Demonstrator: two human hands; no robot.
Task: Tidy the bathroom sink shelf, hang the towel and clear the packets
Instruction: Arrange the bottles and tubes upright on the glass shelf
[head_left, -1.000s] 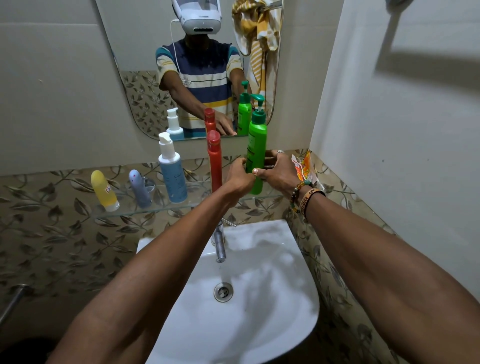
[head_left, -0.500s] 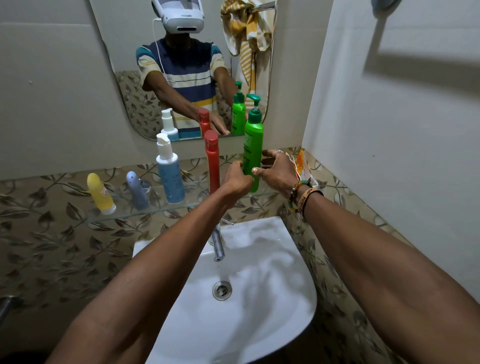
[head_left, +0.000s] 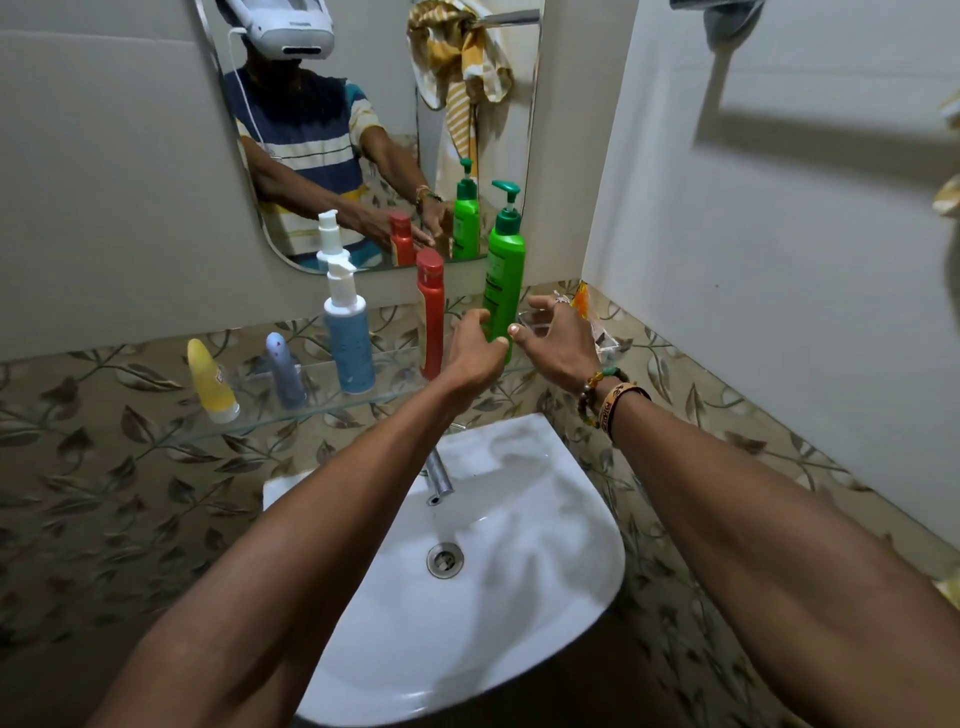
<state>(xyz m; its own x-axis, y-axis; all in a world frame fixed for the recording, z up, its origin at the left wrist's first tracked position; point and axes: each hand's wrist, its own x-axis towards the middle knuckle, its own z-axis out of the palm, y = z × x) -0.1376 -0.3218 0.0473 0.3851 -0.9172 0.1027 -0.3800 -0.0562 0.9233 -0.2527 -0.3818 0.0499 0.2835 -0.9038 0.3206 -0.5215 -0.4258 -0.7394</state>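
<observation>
**Green pump bottle at the shelf's right end, between both hands**

The green pump bottle (head_left: 503, 280) stands upright on the glass shelf (head_left: 311, 410), right of the red bottle (head_left: 430, 312). The left hand (head_left: 475, 353) curls against its lower left side, thumb touching. The right hand (head_left: 553, 343) spreads wide just beside it, holding nothing. Orange packets (head_left: 582, 301) lie behind that hand.

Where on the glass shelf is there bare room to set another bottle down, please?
Bare glass shelf shows left of the yellow bottle. From the blue pump bottle to the corner packets it is crowded.
</observation>
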